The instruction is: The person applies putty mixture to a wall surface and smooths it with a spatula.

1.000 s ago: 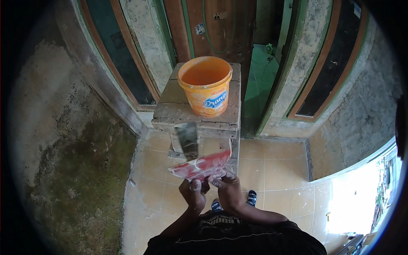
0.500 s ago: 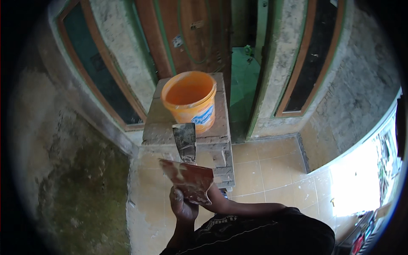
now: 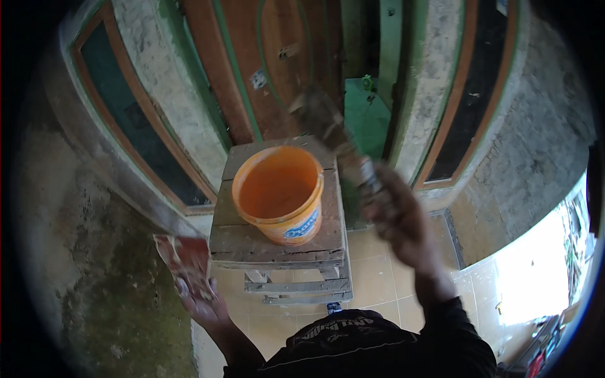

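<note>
My right hand (image 3: 400, 217) is closed round the handle of a putty knife (image 3: 324, 120), raised to the right of the bucket; both are smeared by motion. The wide blade points up and left, in front of the wooden door. Low on the left, my left hand (image 3: 205, 305) grips a flat reddish-brown plate (image 3: 186, 261) streaked with pale putty, its thumb lying over the lower edge. Between the hands an orange plastic bucket (image 3: 309, 217) with a blue and white label stands upright. Pale smears mark its rim, and the inside that shows is orange.
The bucket stands on a worn wooden stool (image 3: 230, 242). Beyond it are a brown door (image 3: 246, 82) with green trim and a doorway with a green floor (image 3: 365, 120). Wood-framed windows flank them. A stained wall (image 3: 113, 283) lies left; beige tiles (image 3: 372, 271) cover the floor.
My hands have moved apart. The right has swung the putty knife up and right, away from the plate; the left has carried the plate left. The bucket and stool appear lower in view.
</note>
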The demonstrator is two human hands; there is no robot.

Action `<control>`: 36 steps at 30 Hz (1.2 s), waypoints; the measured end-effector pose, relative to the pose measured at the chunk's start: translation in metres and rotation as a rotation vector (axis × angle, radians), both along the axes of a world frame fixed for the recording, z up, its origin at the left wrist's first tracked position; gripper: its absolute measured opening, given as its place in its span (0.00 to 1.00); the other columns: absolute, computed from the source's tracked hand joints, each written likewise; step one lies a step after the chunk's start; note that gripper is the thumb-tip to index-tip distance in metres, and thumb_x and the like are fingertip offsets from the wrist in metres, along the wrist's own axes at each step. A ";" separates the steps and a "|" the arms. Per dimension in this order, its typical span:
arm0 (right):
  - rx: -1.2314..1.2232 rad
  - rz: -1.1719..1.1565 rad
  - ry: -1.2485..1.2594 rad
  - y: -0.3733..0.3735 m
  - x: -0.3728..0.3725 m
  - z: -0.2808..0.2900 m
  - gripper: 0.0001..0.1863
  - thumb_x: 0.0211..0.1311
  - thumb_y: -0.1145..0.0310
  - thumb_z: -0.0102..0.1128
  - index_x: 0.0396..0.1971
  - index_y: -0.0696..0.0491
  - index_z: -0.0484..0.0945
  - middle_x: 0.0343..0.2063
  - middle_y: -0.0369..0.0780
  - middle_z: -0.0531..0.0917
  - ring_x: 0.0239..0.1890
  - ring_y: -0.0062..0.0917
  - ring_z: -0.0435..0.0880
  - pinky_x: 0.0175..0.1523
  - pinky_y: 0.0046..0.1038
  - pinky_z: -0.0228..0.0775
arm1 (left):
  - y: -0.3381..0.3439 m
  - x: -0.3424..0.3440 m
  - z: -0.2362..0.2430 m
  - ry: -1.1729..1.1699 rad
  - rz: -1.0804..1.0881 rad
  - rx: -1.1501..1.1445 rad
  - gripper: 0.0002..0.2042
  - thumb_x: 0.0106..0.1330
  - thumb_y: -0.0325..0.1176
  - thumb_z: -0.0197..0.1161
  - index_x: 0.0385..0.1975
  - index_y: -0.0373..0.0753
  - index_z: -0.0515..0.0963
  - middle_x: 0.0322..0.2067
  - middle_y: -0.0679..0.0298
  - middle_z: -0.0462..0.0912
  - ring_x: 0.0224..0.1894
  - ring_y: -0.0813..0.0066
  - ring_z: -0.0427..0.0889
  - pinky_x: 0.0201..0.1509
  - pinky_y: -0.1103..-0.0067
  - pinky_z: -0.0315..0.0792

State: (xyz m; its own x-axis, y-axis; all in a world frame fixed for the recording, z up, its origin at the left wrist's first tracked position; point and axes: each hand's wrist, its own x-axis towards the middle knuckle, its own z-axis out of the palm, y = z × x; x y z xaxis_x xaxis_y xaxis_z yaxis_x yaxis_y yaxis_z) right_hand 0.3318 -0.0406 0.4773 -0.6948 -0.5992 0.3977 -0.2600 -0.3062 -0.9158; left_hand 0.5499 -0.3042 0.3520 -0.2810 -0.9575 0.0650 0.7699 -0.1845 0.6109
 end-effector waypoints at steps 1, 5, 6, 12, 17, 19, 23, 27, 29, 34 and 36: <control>0.177 -0.138 0.076 0.001 -0.012 0.021 0.23 0.57 0.78 0.54 0.52 0.57 0.61 0.45 0.45 0.74 0.51 0.27 0.73 0.54 0.28 0.67 | -0.009 -0.004 0.001 -0.014 0.017 0.014 0.22 0.64 0.44 0.53 0.56 0.43 0.65 0.55 0.62 0.69 0.58 0.67 0.66 0.60 0.63 0.57; 0.485 -0.208 0.524 -0.011 -0.054 0.060 0.14 0.52 0.76 0.60 0.39 0.59 0.72 0.36 0.43 0.79 0.34 0.23 0.81 0.37 0.24 0.74 | -0.048 -0.013 -0.004 -0.181 0.044 -0.078 0.19 0.62 0.39 0.55 0.53 0.44 0.68 0.53 0.67 0.71 0.55 0.74 0.68 0.57 0.64 0.60; 0.608 -0.186 0.594 -0.019 -0.057 0.073 0.14 0.48 0.76 0.64 0.38 0.58 0.74 0.35 0.40 0.78 0.31 0.20 0.80 0.35 0.21 0.73 | -0.054 -0.010 -0.008 -0.209 0.029 -0.127 0.18 0.62 0.38 0.56 0.52 0.44 0.69 0.53 0.67 0.72 0.54 0.74 0.69 0.57 0.64 0.60; 0.975 0.132 1.299 -0.086 -0.078 0.100 0.09 0.45 0.75 0.64 0.30 0.57 0.79 0.28 0.37 0.75 0.23 0.23 0.79 0.24 0.24 0.72 | -0.094 -0.024 -0.010 -0.272 0.124 0.032 0.17 0.63 0.34 0.56 0.52 0.44 0.69 0.51 0.67 0.72 0.53 0.74 0.70 0.55 0.66 0.64; 1.320 0.421 1.511 -0.145 -0.079 0.099 0.08 0.45 0.76 0.59 0.28 0.53 0.80 0.29 0.37 0.74 0.27 0.22 0.80 0.31 0.26 0.71 | -0.139 -0.033 -0.012 -0.246 0.120 -0.032 0.19 0.62 0.34 0.56 0.53 0.42 0.68 0.52 0.67 0.71 0.54 0.75 0.68 0.54 0.69 0.64; 1.316 0.504 1.474 -0.161 -0.085 0.092 0.07 0.44 0.76 0.58 0.27 0.53 0.80 0.29 0.38 0.74 0.27 0.23 0.80 0.31 0.26 0.71 | -0.158 -0.036 -0.014 -0.207 0.079 -0.088 0.21 0.61 0.35 0.58 0.54 0.41 0.67 0.53 0.66 0.70 0.55 0.75 0.67 0.53 0.71 0.65; 1.301 0.725 1.370 -0.178 -0.086 0.082 0.06 0.42 0.77 0.55 0.23 0.54 0.79 0.31 0.40 0.74 0.27 0.27 0.81 0.32 0.28 0.72 | -0.190 -0.060 -0.016 -0.093 -0.035 -0.161 0.21 0.60 0.35 0.59 0.53 0.38 0.67 0.53 0.65 0.70 0.53 0.74 0.69 0.50 0.73 0.68; 1.096 0.566 1.340 -0.164 -0.094 0.052 0.03 0.43 0.77 0.54 0.18 0.55 0.77 0.31 0.41 0.74 0.24 0.26 0.80 0.29 0.28 0.71 | -0.215 -0.065 -0.030 -0.016 -0.143 -0.154 0.21 0.60 0.34 0.60 0.53 0.36 0.67 0.53 0.63 0.71 0.50 0.72 0.72 0.48 0.75 0.71; 1.149 0.509 1.288 -0.169 -0.093 0.058 0.02 0.43 0.77 0.55 0.19 0.56 0.76 0.30 0.41 0.73 0.23 0.26 0.79 0.28 0.27 0.71 | -0.217 -0.071 -0.028 -0.039 -0.094 -0.138 0.22 0.59 0.33 0.61 0.53 0.35 0.66 0.52 0.60 0.71 0.47 0.70 0.74 0.47 0.76 0.73; 1.349 0.261 1.348 -0.168 -0.081 0.053 0.03 0.44 0.76 0.56 0.22 0.58 0.74 0.28 0.42 0.71 0.22 0.25 0.78 0.26 0.26 0.71 | -0.233 -0.076 -0.036 -0.024 -0.180 -0.182 0.25 0.56 0.34 0.63 0.54 0.36 0.65 0.52 0.60 0.71 0.47 0.71 0.74 0.47 0.75 0.72; 1.249 0.388 1.285 -0.161 -0.074 0.050 0.04 0.45 0.76 0.56 0.23 0.59 0.73 0.28 0.43 0.71 0.20 0.25 0.78 0.25 0.26 0.70 | -0.236 -0.079 -0.037 -0.035 -0.186 -0.171 0.26 0.56 0.35 0.63 0.54 0.36 0.65 0.51 0.60 0.71 0.46 0.71 0.74 0.45 0.76 0.72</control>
State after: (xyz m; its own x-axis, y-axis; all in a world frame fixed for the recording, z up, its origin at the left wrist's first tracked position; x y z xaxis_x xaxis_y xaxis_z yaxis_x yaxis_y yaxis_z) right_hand 0.2577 -0.2015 0.5270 -0.1220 -0.9624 -0.2427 -0.9922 0.1117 0.0560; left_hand 0.4713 -0.5405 0.3148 -0.4564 -0.8648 0.2091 0.7103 -0.2126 0.6711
